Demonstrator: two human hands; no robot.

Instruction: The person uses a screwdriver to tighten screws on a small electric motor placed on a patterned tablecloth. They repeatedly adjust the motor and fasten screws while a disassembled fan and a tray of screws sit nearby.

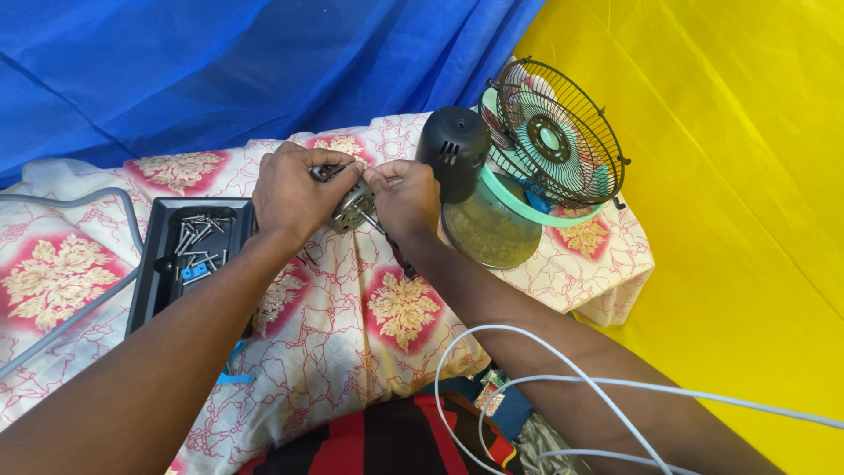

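Both of my hands hold a small metal fan motor [352,208] above a table covered in a floral cloth [352,325]. My left hand [294,195] wraps the motor from the left, fingers curled over its top. Gripping it from the right is my right hand [406,200], thumb and fingers pinched on the casing. Thin wires [397,253] hang from the motor under my right wrist. A black domed motor cover [454,160] stands just right of my hands.
A black tray [154,264] with several screws and a blue part lies at the left. A wire fan guard with teal blades [554,136] and a teal-rimmed round base [492,230] sit at the right. White cable [545,378] loops in front. Blue and yellow sheets hang behind.
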